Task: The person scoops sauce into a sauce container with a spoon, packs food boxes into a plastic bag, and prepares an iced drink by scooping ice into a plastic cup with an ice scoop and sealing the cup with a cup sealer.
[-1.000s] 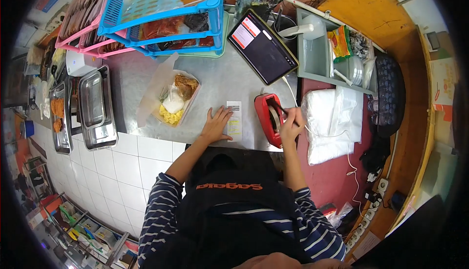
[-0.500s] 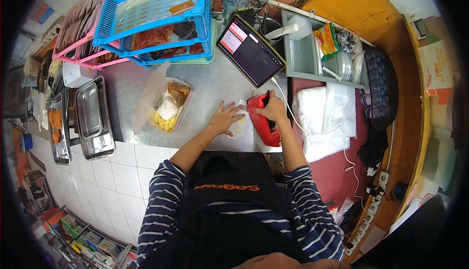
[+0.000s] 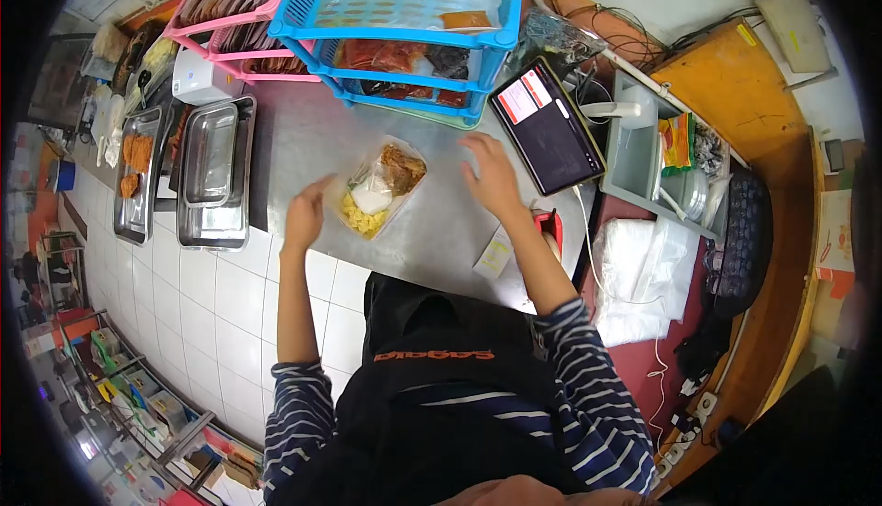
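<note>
Person in a striped-sleeved top and dark apron at a metal bench (image 3: 450, 221), both hands above its near part. The food box (image 3: 419, 201) lies between the hands, its contents uncovered: brown piece (image 3: 401, 168) at the far corner, white portion (image 3: 372, 194) in the middle, yellow food (image 3: 365, 219) at the near end. Left hand (image 3: 306, 215): just left of the box, grip unclenched, fingers extended towards the box; from where I stand their tips are blurred, and I cannot tell whether they touch it. Right hand (image 3: 494, 175): right of the box and apart from it, grip spread, thumb away from the fingers. Beside the right forearm lies a paper slip (image 3: 496, 253) with yellow markings; the red dispenser (image 3: 557, 223) on the other side is partly hidden by the arm. Beyond the right hand, a tablet (image 3: 556, 143) rests slantwise, its screen lit. Far side: stacked blue baskets (image 3: 395, 38), with pink baskets (image 3: 230, 27) to their left. Left end: metal trays (image 3: 213, 162), next to a narrow tray (image 3: 138, 221) holding browned pieces (image 3: 138, 150). Right: a grey compartment bin (image 3: 634, 162), with white plastic bags (image 3: 634, 267) nearer the person.
</note>
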